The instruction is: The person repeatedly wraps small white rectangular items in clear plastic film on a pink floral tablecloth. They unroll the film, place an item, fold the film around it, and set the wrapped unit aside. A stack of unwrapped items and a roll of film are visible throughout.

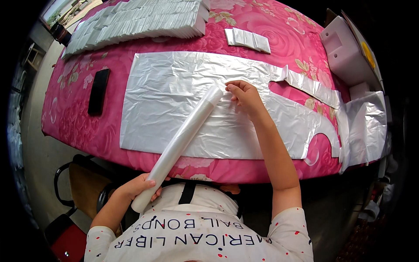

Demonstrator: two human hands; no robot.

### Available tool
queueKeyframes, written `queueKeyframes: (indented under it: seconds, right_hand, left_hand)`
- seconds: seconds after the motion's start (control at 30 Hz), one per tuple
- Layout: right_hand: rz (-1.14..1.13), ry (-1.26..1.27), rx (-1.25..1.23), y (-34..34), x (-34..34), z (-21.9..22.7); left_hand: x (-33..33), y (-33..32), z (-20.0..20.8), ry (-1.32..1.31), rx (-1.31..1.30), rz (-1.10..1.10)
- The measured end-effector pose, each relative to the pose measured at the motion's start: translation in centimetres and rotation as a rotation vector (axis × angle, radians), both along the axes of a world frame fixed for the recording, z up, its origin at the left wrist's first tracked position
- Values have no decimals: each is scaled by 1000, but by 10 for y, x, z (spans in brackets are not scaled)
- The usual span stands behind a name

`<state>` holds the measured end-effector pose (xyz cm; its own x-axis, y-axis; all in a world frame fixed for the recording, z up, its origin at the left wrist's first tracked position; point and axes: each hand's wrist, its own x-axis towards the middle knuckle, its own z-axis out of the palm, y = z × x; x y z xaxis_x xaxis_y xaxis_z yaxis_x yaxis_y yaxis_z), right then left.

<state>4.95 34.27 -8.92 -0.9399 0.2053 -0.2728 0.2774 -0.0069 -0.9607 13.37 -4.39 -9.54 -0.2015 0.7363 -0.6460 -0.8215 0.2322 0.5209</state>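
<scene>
My left hand is wrapped round the near end of a long whitish roll of plastic film. The roll slants up and to the right, over the table's front edge. Just right of its far end, my right hand is closed, thumb and forefinger pinched together; whatever they hold, if anything, I cannot make out. Beneath both lies a flat silvery-white plastic sheet, wrinkled, with curved cut-outs and strap-like strips at its right end, like an apron.
A pink flowered cloth covers the table. Rows of folded white plastic packets stand at the back left; a few packets lie back centre. A black phone lies left. A white foam box and more plastic sheeting are right.
</scene>
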Motion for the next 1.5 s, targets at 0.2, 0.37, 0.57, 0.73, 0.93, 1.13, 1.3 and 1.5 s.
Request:
queueKeyframes:
  seconds: [0.2,0.37,0.57,0.73,0.93,1.13,1.3,1.5]
  right_hand:
    - [334,-78,102,-11,-11,7]
    - [267,-35,201,0,-16,3]
    - [-74,105,532,94,-24,-17]
    - [-336,143,748,178,2,-24]
    - [-327,213,626,171,1,-22]
    - [-172,258,454,94,-20,-9]
    - [-12,215,425,57,-36,-15]
    - [29,187,418,51,-43,-15]
  left_hand:
    - [2,0,-3,8,14,5]
    - [3,-7,-7,17,-32,-7]
    - [7,-30,-6,-42,-130,-61]
    - [0,-61,-8,12,-129,-268]
    - [-44,-36,21,216,-120,-626]
    - [-103,66,70,1235,-237,-771]
    - [-126,112,52,2045,-218,-673]
    - [-109,109,23,2325,230,-414]
